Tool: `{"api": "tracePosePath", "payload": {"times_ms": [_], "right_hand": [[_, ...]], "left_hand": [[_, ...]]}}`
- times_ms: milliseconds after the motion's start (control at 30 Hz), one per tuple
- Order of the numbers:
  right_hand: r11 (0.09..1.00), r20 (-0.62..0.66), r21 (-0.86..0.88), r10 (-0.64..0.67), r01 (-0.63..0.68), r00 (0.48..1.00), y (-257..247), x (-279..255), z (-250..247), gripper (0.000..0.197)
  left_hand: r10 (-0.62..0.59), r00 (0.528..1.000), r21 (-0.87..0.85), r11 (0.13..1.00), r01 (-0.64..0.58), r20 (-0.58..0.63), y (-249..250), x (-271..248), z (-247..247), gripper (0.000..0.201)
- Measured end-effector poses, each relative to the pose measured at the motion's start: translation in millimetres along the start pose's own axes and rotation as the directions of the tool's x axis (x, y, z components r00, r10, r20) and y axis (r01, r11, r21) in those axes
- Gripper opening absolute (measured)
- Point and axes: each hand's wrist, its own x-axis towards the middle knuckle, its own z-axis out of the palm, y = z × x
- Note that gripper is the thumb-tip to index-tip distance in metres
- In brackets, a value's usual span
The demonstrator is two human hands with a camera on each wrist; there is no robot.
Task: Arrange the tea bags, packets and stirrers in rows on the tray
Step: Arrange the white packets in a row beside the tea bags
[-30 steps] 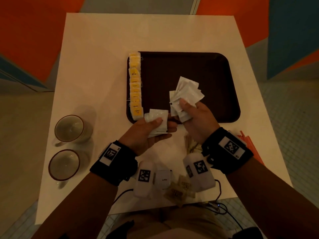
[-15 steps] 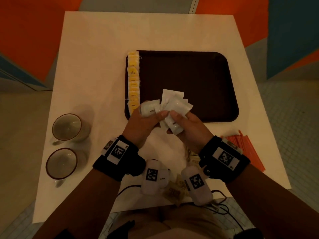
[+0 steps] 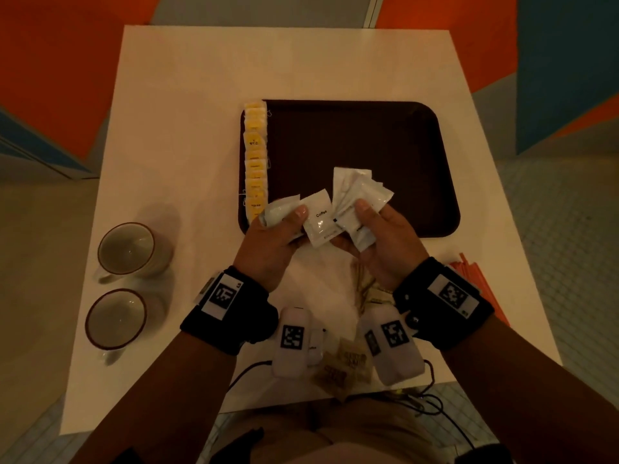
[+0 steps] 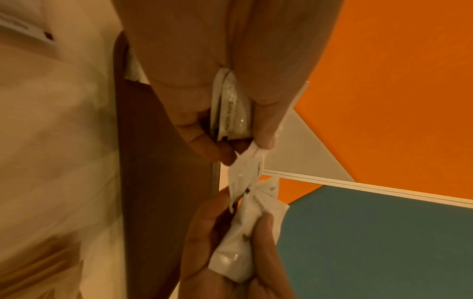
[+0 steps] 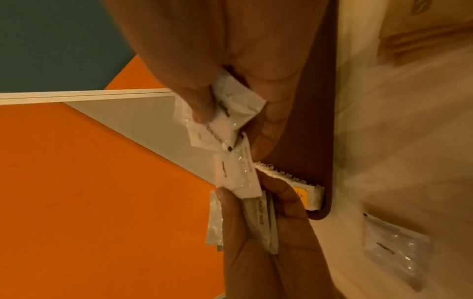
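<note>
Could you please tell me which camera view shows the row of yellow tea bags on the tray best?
The head view: the whole row of yellow tea bags runs along the left edge of the brown tray. The right wrist view catches only one end of the row past the fingers; the left wrist view shows none clearly.

Head view looks steeply down at the surface (image 3: 187,135); both wrist views sit close, sharing the tray (image 3: 351,142) edge.

White coffee packets (image 3: 320,218) with black lettering sit between the fingers. Beyond the fingertips: dark brown tray (image 3: 402,135), yellow tea bags (image 3: 255,162).
</note>
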Motion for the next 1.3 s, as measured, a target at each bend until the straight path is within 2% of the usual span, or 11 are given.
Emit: {"api": "tracePosePath", "payload": {"times_ms": [100,267,367,533,633,733,867,1033,1133,1200,1300], "right_hand": [[0.996,0.024,-0.077,0.045,-0.043,0.999,3.8,-2.9,-1.6,0.027],[0.988,0.044,-0.152,0.023,-0.016,0.999,10.9,-4.9,3.4,0.032],[0.985,0.075,-0.169,0.040,-0.027,0.996,11.0,-6.7,7.4,0.027],[0.967,0.084,-0.244,0.094,-0.071,0.992,9.0,-5.8,5.0,0.025],[0.954,0.088,-0.291,0.107,-0.077,0.990,9.5,-7.5,4.4,0.026],[0.897,0.131,-0.440,0.116,-0.048,0.985,10.5,-8.0,6.3,0.024],[0.778,0.196,-0.626,0.214,-0.046,0.957,11.5,-6.3,6.8,0.026],[0.823,0.153,-0.569,0.119,-0.011,0.981,14.6,-6.5,9.3,0.032],[0.852,0.093,-0.521,-0.001,0.049,0.996,16.5,-4.5,9.1,0.016],[0.857,0.080,-0.512,-0.012,0.052,0.997,16.6,-3.5,8.9,0.011],[0.906,0.010,-0.422,0.002,0.003,1.000,13.3,-0.1,4.1,0.018]], "left_hand": [[0.002,1.000,0.013,1.000,-0.002,0.015,-1.5,-1.0,1.9,0.017],[-0.024,0.999,0.011,1.000,0.024,0.033,-4.7,-0.7,6.9,0.018],[-0.047,0.999,0.020,0.999,0.047,-0.002,-5.5,-2.8,9.8,0.032],[-0.041,0.997,-0.032,0.999,0.039,-0.067,-5.0,-1.7,3.3,0.034],[-0.049,0.998,-0.045,0.998,0.048,-0.029,-5.7,0.5,0.5,0.040],[-0.048,0.998,-0.041,0.998,0.049,0.028,-4.6,0.4,4.2,0.033],[-0.055,0.995,-0.043,0.997,0.059,0.088,-6.7,0.7,10.1,0.019],[0.020,1.000,-0.106,0.994,-0.018,0.018,-11.2,1.8,15.6,0.015],[0.043,0.998,-0.161,0.986,-0.050,-0.045,-9.1,3.1,17.6,0.017],[0.041,0.997,-0.181,0.982,-0.053,-0.067,-6.1,5.6,15.5,0.020],[-0.022,0.997,-0.280,0.960,0.002,-0.069,-2.3,9.8,9.7,0.027]]}}
